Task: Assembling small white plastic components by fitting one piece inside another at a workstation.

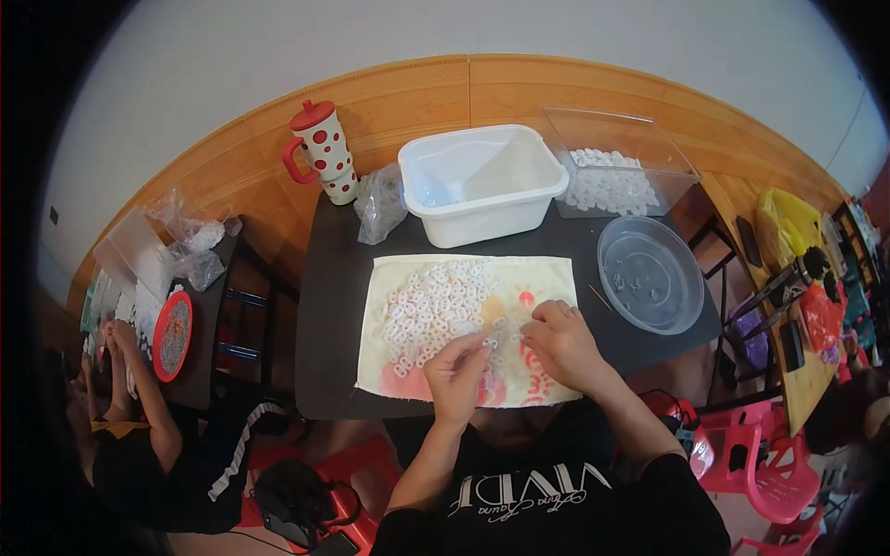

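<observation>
My left hand (456, 378) is over the front of a pale yellow cloth (558, 278), its thumb and fingertips pinched on a small white plastic ring piece (490, 343). Just to its right, my right hand (567, 350) hovers above the cloth with fingers curled and tips together; what they hold, if anything, is too small to make out. A spread pile of white ring pieces (431, 310) covers the cloth's left half. A few loose ones lie close to my fingertips.
Behind the cloth stand a white plastic tub (487, 208), a clear bag (380, 206), a dotted tumbler (329, 153) and a clear bin of white pieces (607, 181). A round clear tray (649, 287) sits right. At left, another person works beside a red tray (173, 335).
</observation>
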Demonstrator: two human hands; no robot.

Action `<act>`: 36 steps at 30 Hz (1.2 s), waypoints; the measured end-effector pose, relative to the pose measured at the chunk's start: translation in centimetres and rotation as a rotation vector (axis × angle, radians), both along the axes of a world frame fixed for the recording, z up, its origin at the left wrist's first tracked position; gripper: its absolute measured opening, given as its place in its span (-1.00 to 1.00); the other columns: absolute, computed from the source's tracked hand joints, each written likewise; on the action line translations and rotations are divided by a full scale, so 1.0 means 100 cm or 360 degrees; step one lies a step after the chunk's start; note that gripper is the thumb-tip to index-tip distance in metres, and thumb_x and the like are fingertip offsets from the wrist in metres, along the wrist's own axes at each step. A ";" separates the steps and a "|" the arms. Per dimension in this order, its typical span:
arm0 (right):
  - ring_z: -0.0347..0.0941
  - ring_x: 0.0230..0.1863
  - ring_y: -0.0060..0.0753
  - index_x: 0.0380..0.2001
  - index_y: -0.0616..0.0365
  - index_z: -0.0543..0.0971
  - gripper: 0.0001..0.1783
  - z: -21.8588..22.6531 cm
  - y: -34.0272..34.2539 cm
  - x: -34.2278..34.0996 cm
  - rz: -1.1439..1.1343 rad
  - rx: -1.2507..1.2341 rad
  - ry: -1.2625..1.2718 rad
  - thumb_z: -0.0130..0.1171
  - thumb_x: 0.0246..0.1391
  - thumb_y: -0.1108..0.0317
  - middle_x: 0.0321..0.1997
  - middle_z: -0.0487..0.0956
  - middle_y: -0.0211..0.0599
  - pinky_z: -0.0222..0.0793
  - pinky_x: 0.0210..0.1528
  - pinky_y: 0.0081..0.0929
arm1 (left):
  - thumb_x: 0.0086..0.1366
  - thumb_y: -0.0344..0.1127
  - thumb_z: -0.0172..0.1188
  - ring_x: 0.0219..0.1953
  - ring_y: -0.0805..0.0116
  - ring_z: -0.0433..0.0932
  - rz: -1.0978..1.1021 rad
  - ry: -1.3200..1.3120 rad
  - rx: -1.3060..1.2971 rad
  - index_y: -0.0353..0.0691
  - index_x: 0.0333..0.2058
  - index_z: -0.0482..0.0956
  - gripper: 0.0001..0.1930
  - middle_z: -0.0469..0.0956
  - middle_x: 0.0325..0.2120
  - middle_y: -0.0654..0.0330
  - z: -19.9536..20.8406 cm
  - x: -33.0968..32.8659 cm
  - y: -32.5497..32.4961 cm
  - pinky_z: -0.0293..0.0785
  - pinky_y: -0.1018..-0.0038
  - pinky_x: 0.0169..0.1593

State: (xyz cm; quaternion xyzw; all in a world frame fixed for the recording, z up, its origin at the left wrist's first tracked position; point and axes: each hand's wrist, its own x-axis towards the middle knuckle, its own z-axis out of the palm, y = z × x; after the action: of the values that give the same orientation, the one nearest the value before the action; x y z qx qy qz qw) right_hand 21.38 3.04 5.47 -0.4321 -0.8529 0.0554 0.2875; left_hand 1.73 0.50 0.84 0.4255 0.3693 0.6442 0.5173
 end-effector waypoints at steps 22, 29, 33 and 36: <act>0.34 -0.33 -0.13 -0.55 0.11 0.55 -0.82 -0.005 -0.013 -0.021 -0.0305 0.0237 -0.0170 0.38 -0.16 0.35 -0.40 0.42 -0.26 0.27 -0.30 -0.24 | 0.24 -0.63 0.23 -0.35 0.63 0.51 0.0024 0.0084 0.0059 -0.39 -0.17 0.63 -0.82 0.62 -0.34 0.29 -0.006 -0.002 -0.003 0.42 0.67 -0.25; 0.37 -0.29 -0.04 -0.38 0.15 0.56 -0.85 -0.019 -0.012 -0.030 0.0024 0.0173 -0.0125 0.28 -0.10 0.50 -0.36 0.44 -0.20 0.33 -0.26 -0.23 | 0.23 -0.63 0.23 -0.31 0.62 0.53 0.0033 0.0088 0.0077 -0.40 -0.16 0.63 -0.81 0.63 -0.31 0.26 -0.008 -0.001 -0.003 0.44 0.66 -0.22; 0.50 -0.26 -0.36 -0.28 0.26 0.59 -0.84 -0.017 -0.008 -0.018 0.0015 -0.0405 0.0869 0.21 0.02 0.64 -0.31 0.56 -0.31 0.42 -0.22 -0.46 | 0.21 -0.65 0.23 -0.32 0.61 0.53 -0.0016 0.0009 0.0052 -0.40 -0.15 0.63 -0.78 0.63 -0.32 0.26 -0.006 -0.001 -0.003 0.43 0.67 -0.23; 0.49 -0.24 -0.70 -0.19 0.32 0.61 -0.85 -0.005 -0.008 -0.013 -0.0028 -0.1144 0.1648 0.21 0.15 0.60 -0.26 0.62 -0.42 0.42 -0.16 -0.70 | 0.19 -0.66 0.24 -0.35 0.62 0.51 -0.0091 0.0006 0.0004 -0.40 -0.14 0.64 -0.75 0.62 -0.35 0.28 0.001 0.001 -0.005 0.42 0.67 -0.25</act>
State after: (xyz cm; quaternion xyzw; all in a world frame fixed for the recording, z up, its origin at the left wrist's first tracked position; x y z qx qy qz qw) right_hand 20.07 2.25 4.95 -0.4259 -0.5278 0.5382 0.5003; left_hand 1.85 0.02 0.91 0.4379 0.3571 0.6288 0.5341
